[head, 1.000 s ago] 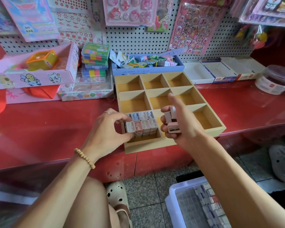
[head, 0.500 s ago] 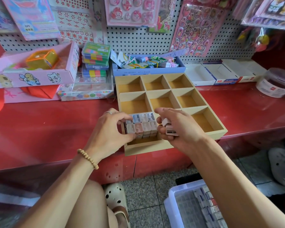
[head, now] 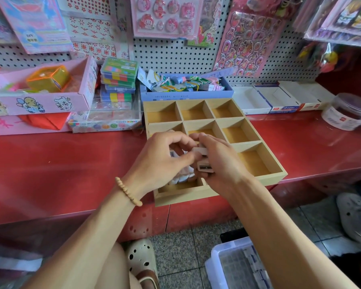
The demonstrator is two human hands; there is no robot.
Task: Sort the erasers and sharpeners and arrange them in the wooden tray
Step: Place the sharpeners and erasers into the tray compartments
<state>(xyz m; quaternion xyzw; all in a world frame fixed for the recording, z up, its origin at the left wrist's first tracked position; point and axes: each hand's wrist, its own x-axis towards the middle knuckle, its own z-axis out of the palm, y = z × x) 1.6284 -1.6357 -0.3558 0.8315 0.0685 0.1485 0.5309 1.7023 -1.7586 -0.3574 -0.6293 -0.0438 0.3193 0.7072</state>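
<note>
Head camera view, looking down at two bare hands meeting over a wooden tray (head: 265, 155) that sits on a red counter (head: 61, 167). Dividers split the tray into nine compartments, three rows of three. Its near edge juts slightly past the counter's front edge.

The right hand (head: 219, 163) curls its fingers round a few small white sharpeners (head: 204, 166); one shows a dark slot facing the camera. The left hand (head: 161, 161), with a beaded bracelet (head: 128, 191) on its wrist, reaches across with fingers bent and pinches the top of that small stack, so both hands hold it together above the tray's near-left and near-middle compartments.

Below the hands, more pale sharpeners (head: 182, 178) stand packed in the near-left compartment, mostly hidden by the left hand. The far row and the right-hand compartments show only bare wood.

Behind the tray sits a blue box (head: 188, 92) of small carded items, beside a stack of coloured plastic cases (head: 119, 78) and a pink cardboard box (head: 50, 101). White cartons (head: 279, 99) and a clear round tub (head: 348, 111) stand to the right. Sticker sheets hang on a pegboard (head: 171, 53) at the back. On the tiled floor, low right, stands a clear plastic bin (head: 238, 265).
</note>
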